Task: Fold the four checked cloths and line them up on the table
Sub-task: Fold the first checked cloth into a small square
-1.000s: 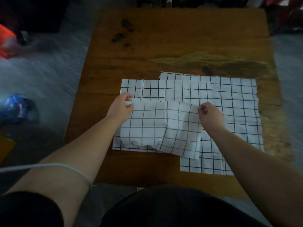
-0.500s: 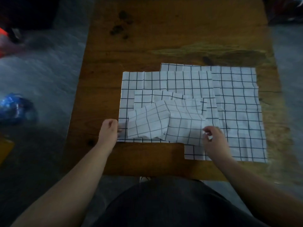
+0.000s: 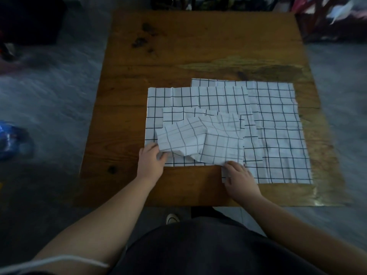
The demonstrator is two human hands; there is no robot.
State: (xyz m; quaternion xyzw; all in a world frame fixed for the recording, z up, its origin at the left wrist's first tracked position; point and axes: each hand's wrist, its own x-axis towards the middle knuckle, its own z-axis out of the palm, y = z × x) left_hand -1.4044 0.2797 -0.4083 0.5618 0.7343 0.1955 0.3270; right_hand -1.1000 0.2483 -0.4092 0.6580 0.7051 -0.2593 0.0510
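Observation:
White cloths with a black check lie overlapped on the wooden table [image 3: 178,46]. The top cloth [image 3: 200,139] is folded over and rumpled, bulging in the middle. My left hand [image 3: 152,161] grips its near left corner. My right hand [image 3: 238,175] pinches its near right edge. Under it lies a flat cloth [image 3: 190,98] spread to the left. A larger flat cloth [image 3: 278,126] reaches to the right. Another checked layer [image 3: 172,116] shows between them.
The table's near edge runs just behind my hands, with grey floor beyond on both sides. A blue object [image 3: 10,139] lies on the floor at the left. Dark clutter stands past the table's far edge. A shoe [image 3: 171,218] shows under the table.
Both hands came from the folded cloth's far corners to its near edge; the left now holds the near left corner, and the cloth has bunched up.

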